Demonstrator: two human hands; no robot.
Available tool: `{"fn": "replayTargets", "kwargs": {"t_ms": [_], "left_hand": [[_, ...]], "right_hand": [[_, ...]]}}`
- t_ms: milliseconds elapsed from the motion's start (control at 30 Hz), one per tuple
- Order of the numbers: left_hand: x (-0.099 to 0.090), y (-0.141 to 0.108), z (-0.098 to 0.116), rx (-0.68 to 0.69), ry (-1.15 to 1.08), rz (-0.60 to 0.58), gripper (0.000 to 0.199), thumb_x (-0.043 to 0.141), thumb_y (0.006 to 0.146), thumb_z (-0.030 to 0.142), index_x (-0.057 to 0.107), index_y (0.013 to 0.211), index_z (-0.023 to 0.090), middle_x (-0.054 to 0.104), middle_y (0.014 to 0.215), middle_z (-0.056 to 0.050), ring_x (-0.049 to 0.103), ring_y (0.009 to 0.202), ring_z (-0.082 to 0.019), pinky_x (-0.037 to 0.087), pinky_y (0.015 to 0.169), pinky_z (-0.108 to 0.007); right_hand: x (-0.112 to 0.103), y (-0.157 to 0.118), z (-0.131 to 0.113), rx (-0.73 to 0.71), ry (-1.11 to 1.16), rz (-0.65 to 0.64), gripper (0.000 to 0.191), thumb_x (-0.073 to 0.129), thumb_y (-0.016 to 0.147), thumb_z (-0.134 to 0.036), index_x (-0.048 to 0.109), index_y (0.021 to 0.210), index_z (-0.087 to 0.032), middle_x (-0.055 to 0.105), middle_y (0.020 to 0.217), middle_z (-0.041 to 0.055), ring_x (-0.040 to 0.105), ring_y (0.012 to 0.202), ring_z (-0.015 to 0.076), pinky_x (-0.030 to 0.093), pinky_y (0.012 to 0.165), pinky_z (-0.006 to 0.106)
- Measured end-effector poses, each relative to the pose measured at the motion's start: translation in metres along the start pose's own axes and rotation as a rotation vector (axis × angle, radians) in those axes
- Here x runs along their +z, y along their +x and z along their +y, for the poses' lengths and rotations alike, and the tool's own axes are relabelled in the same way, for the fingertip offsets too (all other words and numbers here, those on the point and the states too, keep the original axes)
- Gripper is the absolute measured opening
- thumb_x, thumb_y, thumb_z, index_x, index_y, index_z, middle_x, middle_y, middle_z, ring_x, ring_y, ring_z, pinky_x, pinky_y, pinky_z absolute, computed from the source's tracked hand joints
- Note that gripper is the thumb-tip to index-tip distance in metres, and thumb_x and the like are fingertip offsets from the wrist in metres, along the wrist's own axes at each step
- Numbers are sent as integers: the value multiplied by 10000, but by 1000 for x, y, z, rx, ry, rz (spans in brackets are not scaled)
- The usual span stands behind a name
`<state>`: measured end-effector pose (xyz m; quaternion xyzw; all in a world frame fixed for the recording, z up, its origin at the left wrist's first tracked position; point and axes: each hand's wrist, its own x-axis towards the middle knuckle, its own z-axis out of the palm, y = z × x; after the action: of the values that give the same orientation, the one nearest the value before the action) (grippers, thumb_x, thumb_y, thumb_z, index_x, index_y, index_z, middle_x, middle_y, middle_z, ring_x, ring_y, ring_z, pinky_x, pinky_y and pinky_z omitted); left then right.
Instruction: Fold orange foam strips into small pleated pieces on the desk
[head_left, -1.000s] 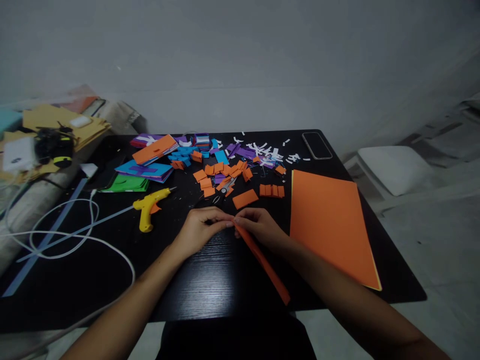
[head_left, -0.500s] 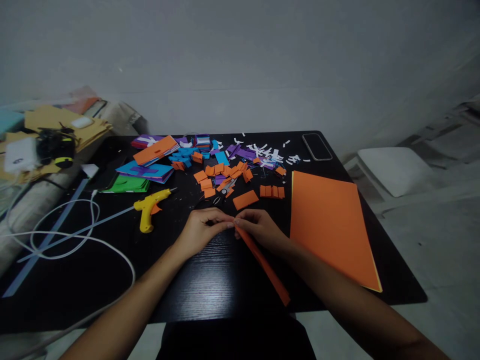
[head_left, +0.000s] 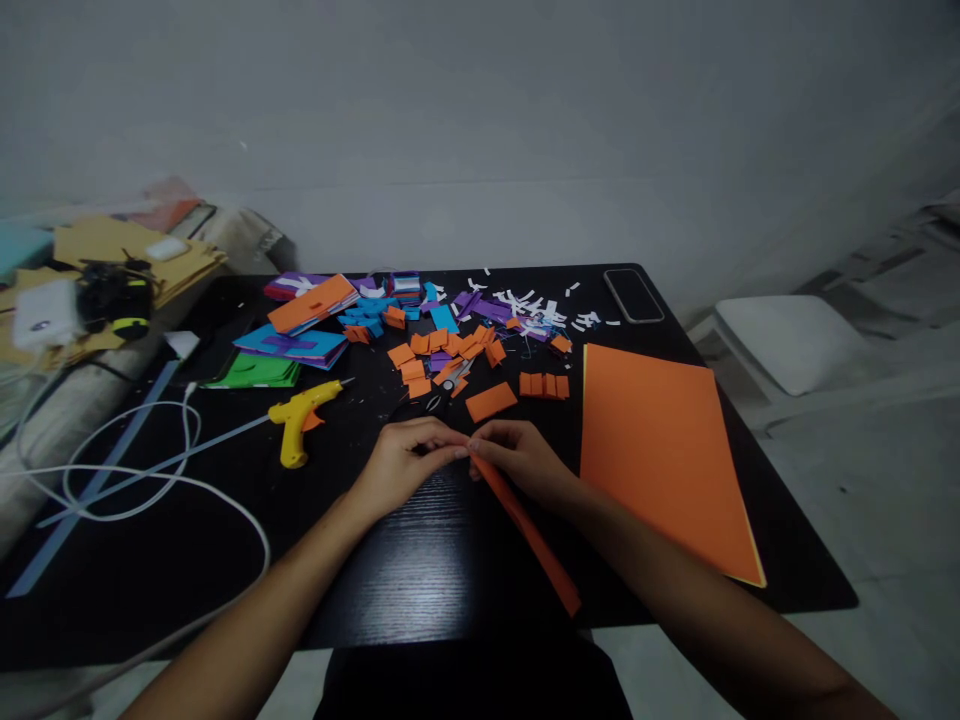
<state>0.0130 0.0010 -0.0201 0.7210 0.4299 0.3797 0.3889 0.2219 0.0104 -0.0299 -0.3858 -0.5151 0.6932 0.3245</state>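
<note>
A long folded orange paper strip slants across the black table toward its front edge. Its far end is pinched between the fingertips of my left hand and my right hand, which meet there. The exact fold under the fingers is hidden. Just beyond my hands lie a flat orange paper piece, a creased orange piece and a pair of scissors, partly among small folded orange pieces. To the right of my right hand rests a stack of orange sheets with a yellow edge below.
A yellow glue gun lies left, near a looping white cable. Folded coloured paper and white scraps spread along the back. A phone lies at the back right corner. A white stool stands beyond the table.
Both hands keep hold of the orange strip in almost the same place. The view has shifted very slightly; nothing else has visibly moved.
</note>
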Motion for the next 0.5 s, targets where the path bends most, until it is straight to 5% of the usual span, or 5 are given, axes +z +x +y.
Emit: {"fn": "replayTargets", "kwargs": {"t_ms": [500], "left_hand": [[-19, 3, 6, -34, 110, 14, 204, 612, 991, 301, 767, 1031, 174, 742, 897, -44, 676, 779, -146, 504, 686, -247]], "right_hand": [[1, 0, -1, 19, -12, 24, 273, 729, 839, -442, 716, 799, -173, 702, 668, -2, 630, 639, 153, 473, 655, 279]]}}
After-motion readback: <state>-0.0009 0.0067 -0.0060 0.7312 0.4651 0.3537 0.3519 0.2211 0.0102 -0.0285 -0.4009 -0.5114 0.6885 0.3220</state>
